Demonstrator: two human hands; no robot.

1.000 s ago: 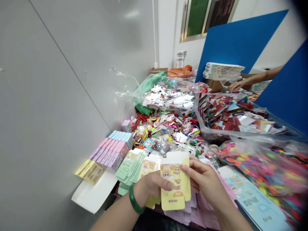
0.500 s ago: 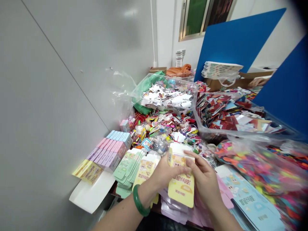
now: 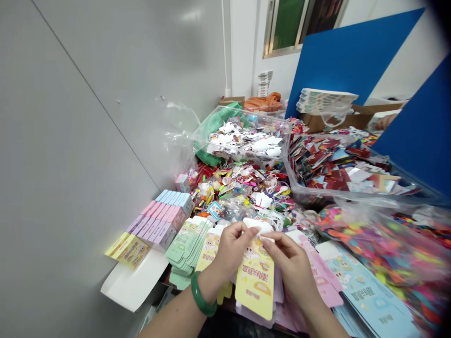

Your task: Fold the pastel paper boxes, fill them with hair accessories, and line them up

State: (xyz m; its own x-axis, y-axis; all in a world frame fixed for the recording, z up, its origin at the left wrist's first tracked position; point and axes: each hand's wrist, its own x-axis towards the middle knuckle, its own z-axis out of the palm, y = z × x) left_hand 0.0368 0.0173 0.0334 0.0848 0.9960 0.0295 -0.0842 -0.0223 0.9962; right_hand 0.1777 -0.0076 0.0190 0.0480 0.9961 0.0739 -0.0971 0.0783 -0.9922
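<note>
A yellow printed carton (image 3: 256, 286) is between my two hands, its white flap (image 3: 256, 224) at the top end. My left hand (image 3: 230, 249), with a green bangle above the wrist, pinches the carton's upper left edge. At its upper right, the thumb and fingers of my right hand (image 3: 291, 263) close on the edge by the flap. Just left of my left hand lie flat yellow cartons (image 3: 207, 253) and a fanned stack of green cartons (image 3: 183, 246). Flat purple cartons (image 3: 246, 313) and pink cartons (image 3: 322, 277) lie beneath and beside my right hand.
Rows of filled-out small boxes (image 3: 158, 218) stand on white card at left, by the grey wall. Blue flat cartons (image 3: 373, 291) lie at right. Behind are heaped trinkets (image 3: 232, 183), clear bins (image 3: 299, 190) of paper pieces and a bag (image 3: 384, 244) of colourful bits.
The yellow carton has come slightly down and left. Both hands have shifted to its top end, by the white flap, and the pink cartons at right show more.
</note>
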